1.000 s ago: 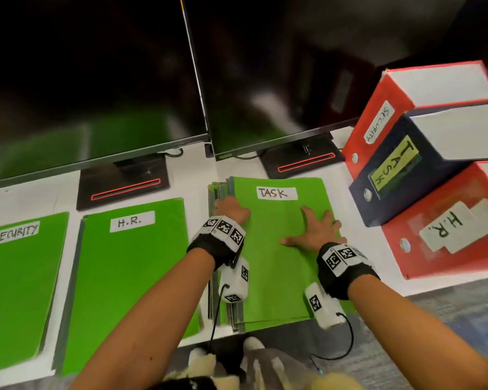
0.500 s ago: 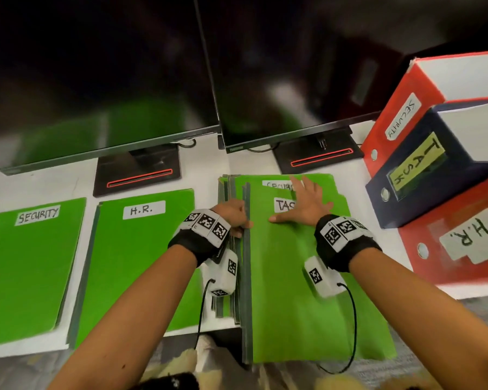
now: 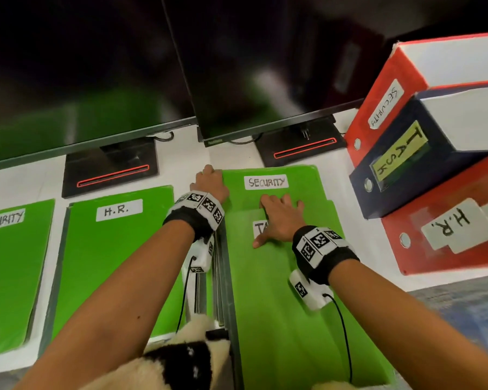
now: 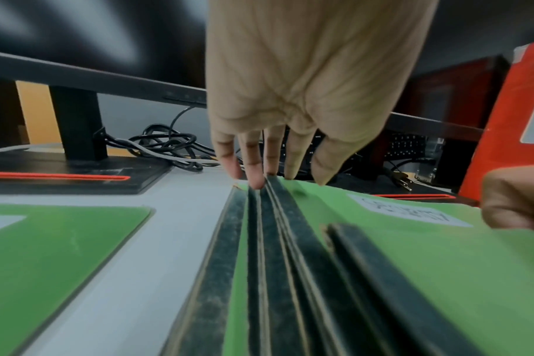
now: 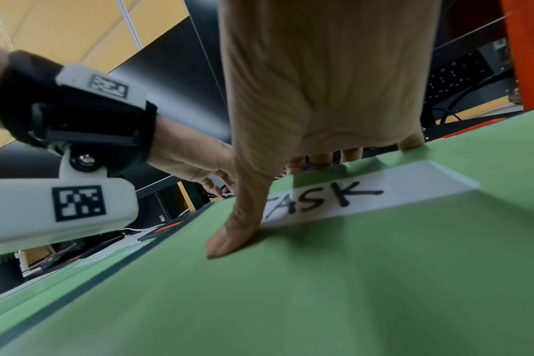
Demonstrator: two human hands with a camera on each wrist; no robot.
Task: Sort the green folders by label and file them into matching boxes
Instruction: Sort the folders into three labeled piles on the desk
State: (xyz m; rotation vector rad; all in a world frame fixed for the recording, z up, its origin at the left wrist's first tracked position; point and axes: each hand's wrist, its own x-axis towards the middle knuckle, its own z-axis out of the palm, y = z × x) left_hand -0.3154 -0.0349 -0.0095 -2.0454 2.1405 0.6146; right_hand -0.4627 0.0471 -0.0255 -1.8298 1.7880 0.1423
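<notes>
A stack of green folders lies mid-desk. Its top one, the TASK folder (image 3: 279,305) (image 5: 351,277), sits pulled toward me and overhangs the desk's near edge. My right hand (image 3: 279,218) (image 5: 305,144) lies on it, fingers hooked over its far edge and thumb flat beside the label. Behind it shows the SECURITY folder (image 3: 307,192) (image 4: 412,240). My left hand (image 3: 209,181) (image 4: 278,154) rests its straight fingertips on the stack's far left corner, at the dark spines. At the right stand the boxes: red SECURITY box (image 3: 386,108), navy TASK box (image 3: 400,153), red H.R. box (image 3: 445,220).
Two sorted piles lie at the left: an H.R. pile (image 3: 110,263) and a SECURITY pile (image 3: 9,277). Two monitors on black stands (image 3: 110,170) fill the back of the desk, with cables (image 4: 168,144) behind. Fuzzy black-and-white fabric (image 3: 181,361) is at the near edge.
My right hand has dragged the TASK folder toward me, uncovering the SECURITY label beneath. My left hand has slid from the stack's left side up to its far left corner.
</notes>
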